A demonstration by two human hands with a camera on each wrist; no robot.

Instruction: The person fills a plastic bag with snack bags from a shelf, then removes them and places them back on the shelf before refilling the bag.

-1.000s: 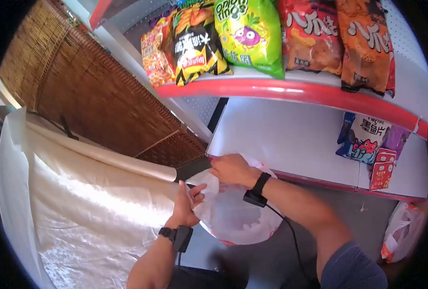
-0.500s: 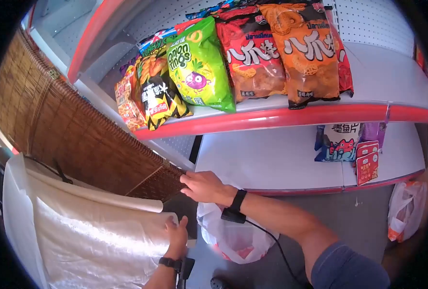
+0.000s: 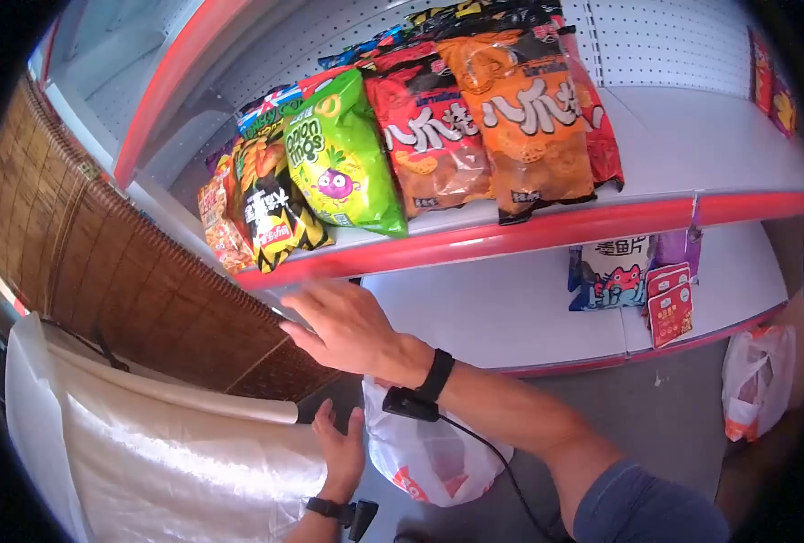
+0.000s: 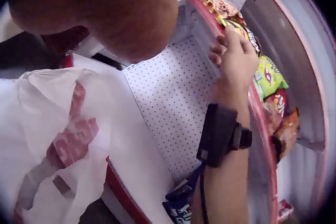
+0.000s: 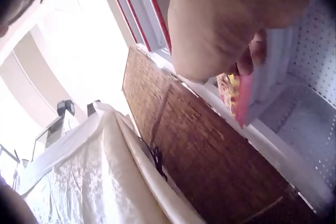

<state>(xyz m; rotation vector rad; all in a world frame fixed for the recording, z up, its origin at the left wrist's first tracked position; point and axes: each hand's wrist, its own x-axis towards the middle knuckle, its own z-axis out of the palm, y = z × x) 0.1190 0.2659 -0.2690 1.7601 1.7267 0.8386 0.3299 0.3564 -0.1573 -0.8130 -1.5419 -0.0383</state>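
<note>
My right hand (image 3: 348, 330) is raised in front of the red shelf edge, its fingers loosely extended and holding nothing. Just above the fingertips in the head view lie a black-and-yellow bag of chips (image 3: 271, 204) and a small orange-red snack bag (image 3: 224, 222). In the left wrist view the right hand (image 4: 239, 58) overlaps the black-and-yellow bag. Lower down, my left hand (image 3: 340, 452) has its fingers spread beside a white plastic carrier bag (image 3: 434, 457) on the floor. A green onion rings bag (image 3: 343, 163) leans next to the chips.
Red and orange snack bags (image 3: 529, 136) stand farther right on the upper shelf. The lower shelf (image 3: 474, 308) carries a blue-and-white bag (image 3: 608, 276) and red packets (image 3: 670, 312). A woven screen (image 3: 148, 262) and a cloth-covered surface (image 3: 176, 443) lie left. Another carrier bag (image 3: 758, 380) is at right.
Both hands have left the carrier bag's opening. My right hand has risen up and left toward the upper shelf; the left hand has moved lower. The view has shifted, showing more of the upper shelf.
</note>
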